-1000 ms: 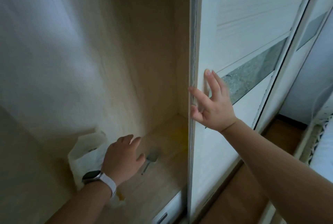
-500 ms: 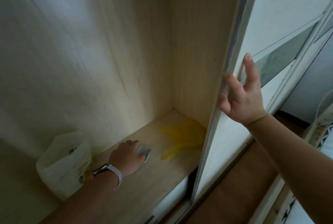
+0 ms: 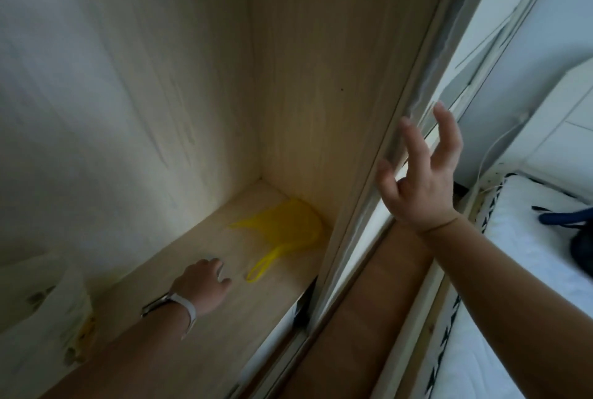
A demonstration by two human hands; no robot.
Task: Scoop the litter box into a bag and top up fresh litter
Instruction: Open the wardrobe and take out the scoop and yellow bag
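Two hands show, both inside or beside an open wardrobe. The left hand (image 3: pixel 205 283), with a watch (image 3: pixel 175 307) on its wrist, lies low over the wooden shelf (image 3: pixel 224 334), knuckles up and fingers curled down; whether it grips anything I cannot tell, since the small grey object seen under its fingers half a second ago is now only a faint blur at the knuckles. It sits a little farther toward the yellow bag (image 3: pixel 288 225) than before, close to the bag's loop handle but not touching it. That bag lies flat in the back right corner of the shelf. A white bag (image 3: pixel 48 305) stands at the left end, well apart from the hand. The right hand (image 3: pixel 420 186) hangs in the air with fingers spread and bent, holding nothing; earlier it was pressed against the sliding door's (image 3: pixel 417 129) edge, and now it is just beside that edge, seemingly clear of it. The door stands farther right than before, so more of the shelf is exposed. At the far right a white bed (image 3: pixel 529 257) with a dark item on it has come into sight.
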